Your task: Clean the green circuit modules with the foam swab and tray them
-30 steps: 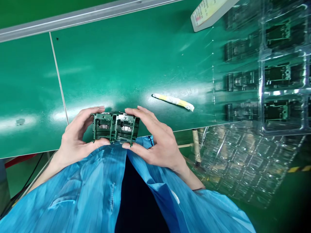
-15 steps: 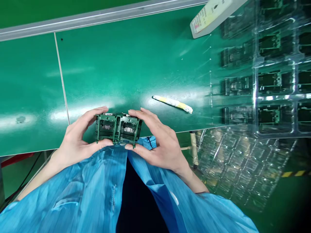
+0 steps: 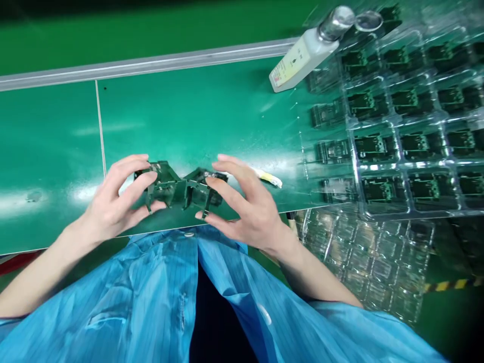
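My left hand (image 3: 111, 201) grips a dark green frame-like housing (image 3: 165, 177), with fingers on its top and left side and the thumb at its lower edge. Another dark green housing (image 3: 197, 187) is in my right hand (image 3: 251, 206), pinched between the fingers above and the thumb below. Both parts are held just over the front edge of the green table (image 3: 189, 121). They tilt away from each other, and their inner edges come close together; whether they touch, I cannot tell. Just behind my right fingers lies a white and yellow stick (image 3: 271, 178), partly hidden.
At the back right stands a white bottle (image 3: 298, 63) with a metal top. Clear plastic trays (image 3: 353, 151) holding several dark green parts cover the right side. Lower down, below the table edge, are more clear trays (image 3: 359, 257). A metal rail (image 3: 170, 59) runs along the back.
The two housings were side by side facing me; now they are tilted apart at an angle. My hands have moved further over the table. The view has shifted, showing more of the bottle and trays.
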A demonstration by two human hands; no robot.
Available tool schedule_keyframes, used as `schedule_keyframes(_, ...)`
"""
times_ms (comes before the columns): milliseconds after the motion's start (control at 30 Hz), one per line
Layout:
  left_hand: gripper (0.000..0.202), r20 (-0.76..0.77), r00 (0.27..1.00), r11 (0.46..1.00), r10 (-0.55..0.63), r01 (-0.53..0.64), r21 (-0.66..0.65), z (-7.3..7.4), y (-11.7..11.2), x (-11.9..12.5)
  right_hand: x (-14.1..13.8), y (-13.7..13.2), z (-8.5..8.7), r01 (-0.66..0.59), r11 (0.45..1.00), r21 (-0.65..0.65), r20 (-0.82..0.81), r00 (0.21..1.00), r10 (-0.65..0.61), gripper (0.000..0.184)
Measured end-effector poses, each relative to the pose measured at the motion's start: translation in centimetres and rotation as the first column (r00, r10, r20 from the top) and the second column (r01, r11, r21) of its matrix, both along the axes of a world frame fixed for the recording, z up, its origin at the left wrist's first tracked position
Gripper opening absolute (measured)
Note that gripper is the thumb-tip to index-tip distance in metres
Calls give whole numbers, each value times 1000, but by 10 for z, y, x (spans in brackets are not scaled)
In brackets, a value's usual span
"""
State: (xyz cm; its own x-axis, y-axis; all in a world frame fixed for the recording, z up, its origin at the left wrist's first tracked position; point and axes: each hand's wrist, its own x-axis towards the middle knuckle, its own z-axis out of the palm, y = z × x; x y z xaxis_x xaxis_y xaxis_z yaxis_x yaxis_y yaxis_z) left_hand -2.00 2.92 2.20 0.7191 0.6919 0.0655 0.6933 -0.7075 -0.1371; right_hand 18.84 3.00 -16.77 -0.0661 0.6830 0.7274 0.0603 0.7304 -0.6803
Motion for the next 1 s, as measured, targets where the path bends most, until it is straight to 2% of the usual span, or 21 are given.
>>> schedule_keyframes(67, 34, -126, 974, 968, -187, 204, 146, 12, 18, 0, 8, 15, -1, 187, 961, 204, 44, 979, -200, 35)
schedule_keyframes(133, 16, -203, 940, 938, -274, 308, 160, 27, 34, 5, 21, 29, 3, 302, 859, 413, 57, 933, -356, 22)
schedule_keyframes(167, 9, -218, 928, 937, -302, 331, 111, 35, 41, 9, 28, 35, 6, 324, 795, 512, 61, 910, -410, 16)
schedule_keyframes(233, 10, -225, 911, 938, -347, 341, -65, 49, 52, 17, 42, 44, 12, 310, 676, 669, 66, 880, -470, 7)
schedule_keyframes(300, 23, -230, 891, 912, -392, 344, -222, 59, 59, 23, 52, 49, 17, 266, 605, 751, 66, 880, -469, 4)
schedule_keyframes(367, 38, -224, 849, 869, -478, 421, -261, 63, 63, 27, 58, 53, 20, 237, 577, 782, 66, 889, -454, 6)
schedule_keyframes(400, 43, -218, 806, 831, -551, 504, -235, 64, 63, 28, 59, 53, 20, 235, 570, 787, 62, 890, -452, 6)
schedule_keyframes(467, 48, -253, 731, 769, -633, 631, -100, 64, 64, 29, 58, 55, 20, 248, 568, 785, 54, 885, -462, 7)
schedule_keyframes(533, 49, -322, 690, 724, -648, 689, 20, 64, 63, 29, 56, 56, 19, 262, 568, 780, 53, 878, -476, 6)
schedule_keyframes(600, 51, -349, 673, 715, -652, 699, 13, 64, 63, 28, 54, 57, 18, 271, 569, 777, 50, 873, -485, 7)
schedule_keyframes(667, 52, -324, 685, 738, -652, 672, -65, 62, 62, 21, 51, 57, 16, 291, 569, 769, 34, 871, -491, 7)
schedule_keyframes(700, 49, -301, 729, 777, -615, 625, -74, 60, 62, 16, 49, 56, 14, 314, 588, 745, 23, 869, -494, 7)
schedule_keyframes(733, 45, -269, 787, 825, -555, 563, -56, 56, 60, 11, 45, 56, 12, 348, 633, 692, 5, 874, -487, 9)
schedule_keyframes(800, 39, -139, 891, 898, -432, 439, 23, 42, 55, 0, 33, 53, 5, 400, 800, 447, -68, 907, -415, 22)
schedule_keyframes(833, 41, -28, 936, 934, -350, 351, 58, 34, 51, -4, 25, 52, 3, 371, 895, 246, -150, 927, -344, 32)
schedule_keyframes(867, 46, 115, 967, 973, -227, 221, 61, 24, 47, -5, 16, 51, 1, 267, 963, 22, -274, 928, -251, 41)
schedule_keyframes(900, 52, 288, 957, 999, -40, 40, 3, 14, 43, -3, 5, 50, 0, 82, 980, -181, -434, 888, -154, 46)
schedule_keyframes(933, 55, 449, 871, 980, 198, -160, -123, 5, 39, 1, -6, 49, 0, -161, 933, -322, -606, 792, -72, 46)
schedule_keyframes(967, 55, 543, 723, 903, 428, -320, -287, -4, 35, 7, -17, 49, 1, -410, 829, -380, -763, 645, -30, 43)
schedule_keyframes(1000, 53, 569, 546, 789, 614, -408, -460, -11, 32, 14, -27, 49, 3, -624, 695, -356, -884, 467, -34, 38)
